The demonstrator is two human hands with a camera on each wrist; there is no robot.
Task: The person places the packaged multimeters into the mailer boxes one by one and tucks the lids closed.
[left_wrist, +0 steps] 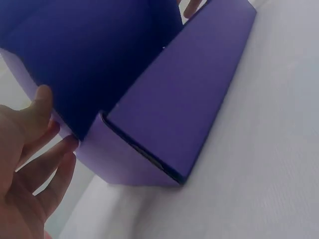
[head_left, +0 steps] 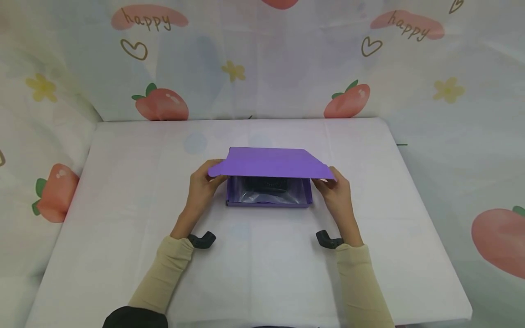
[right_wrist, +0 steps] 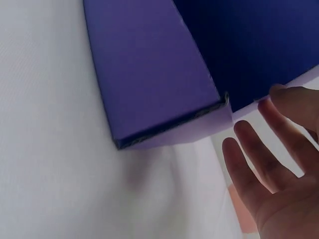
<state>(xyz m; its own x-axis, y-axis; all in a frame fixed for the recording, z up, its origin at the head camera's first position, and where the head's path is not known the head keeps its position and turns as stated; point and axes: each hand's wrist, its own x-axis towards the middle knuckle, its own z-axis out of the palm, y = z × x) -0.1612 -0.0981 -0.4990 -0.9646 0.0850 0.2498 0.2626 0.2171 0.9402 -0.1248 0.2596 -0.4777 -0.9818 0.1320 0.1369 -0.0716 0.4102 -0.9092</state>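
A purple cardboard box [head_left: 268,205] sits near the middle of the table, its hinged lid [head_left: 270,162] partly raised. Under the lid a clear plastic bag [head_left: 293,195] shows, with a dark item [head_left: 266,184] inside; the lid covers part of both. My left hand [head_left: 200,187] holds the lid's left side. In the left wrist view, that thumb [left_wrist: 43,102] lies over the lid's edge, fingers on the outer side. On the opposite side, my right hand [head_left: 338,193] pinches the lid's edge between thumb [right_wrist: 294,102] and index finger, the other fingers spread beside the box's corner.
White cloth covers the table [head_left: 123,205], and a patterned curtain [head_left: 279,59] hangs behind it and at both sides. Black wrist mounts [head_left: 203,240] stick inward from both wrists. A dark rounded object [head_left: 135,317] shows at the bottom left edge.
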